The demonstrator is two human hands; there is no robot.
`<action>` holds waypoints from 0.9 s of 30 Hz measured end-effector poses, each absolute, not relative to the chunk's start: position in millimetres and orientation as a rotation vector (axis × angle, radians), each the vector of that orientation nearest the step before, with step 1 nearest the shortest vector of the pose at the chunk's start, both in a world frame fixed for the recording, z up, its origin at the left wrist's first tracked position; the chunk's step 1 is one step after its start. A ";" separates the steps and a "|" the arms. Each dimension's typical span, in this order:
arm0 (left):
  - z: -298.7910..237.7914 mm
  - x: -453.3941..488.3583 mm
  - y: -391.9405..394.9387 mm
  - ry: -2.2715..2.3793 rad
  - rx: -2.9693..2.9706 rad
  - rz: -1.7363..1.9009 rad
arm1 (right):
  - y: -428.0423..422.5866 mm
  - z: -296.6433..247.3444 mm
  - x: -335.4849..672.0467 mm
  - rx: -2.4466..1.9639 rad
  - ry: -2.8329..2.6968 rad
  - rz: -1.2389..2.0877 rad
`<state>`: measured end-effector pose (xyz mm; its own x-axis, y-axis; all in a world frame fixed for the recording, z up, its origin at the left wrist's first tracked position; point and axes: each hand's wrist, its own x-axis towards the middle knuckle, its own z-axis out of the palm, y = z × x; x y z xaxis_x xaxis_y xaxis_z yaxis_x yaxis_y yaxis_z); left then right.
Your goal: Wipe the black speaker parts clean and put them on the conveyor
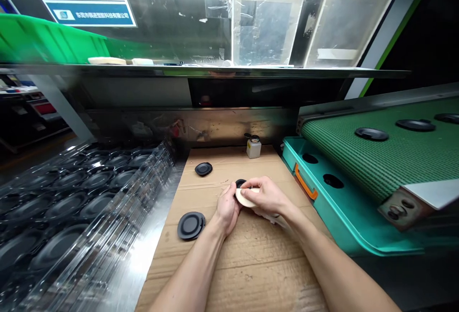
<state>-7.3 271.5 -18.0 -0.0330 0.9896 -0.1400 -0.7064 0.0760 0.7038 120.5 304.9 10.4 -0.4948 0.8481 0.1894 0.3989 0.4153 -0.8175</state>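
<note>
Over a sheet of brown cardboard (247, 254), my left hand (227, 208) grips the edge of a round black rubber part (240, 183). My right hand (263, 196) is closed on a white pad (245, 199) and presses it against that part. A second black round part (191, 225) lies flat on the cardboard just left of my left wrist. A third, smaller-looking one (203, 168) lies farther back.
Clear plastic trays (79, 207) filled with black round parts are stacked at the left. A teal bin (324, 192) sits under a green conveyor belt (387, 154) carrying more black parts at the right. A small white bottle (253, 147) stands at the cardboard's back edge.
</note>
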 end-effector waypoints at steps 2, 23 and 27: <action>-17.8 -7.6 271.9 0.725 0.510 1.449 | 307.8 6.3 120.0 -1.092 -1.983 0.870; -20.3 -3.9 273.3 0.786 0.524 1.488 | 312.9 0.2 121.6 -1.144 -1.929 0.885; -20.9 -8.0 276.5 0.760 0.429 1.531 | 311.4 1.7 121.6 -1.338 -1.854 0.543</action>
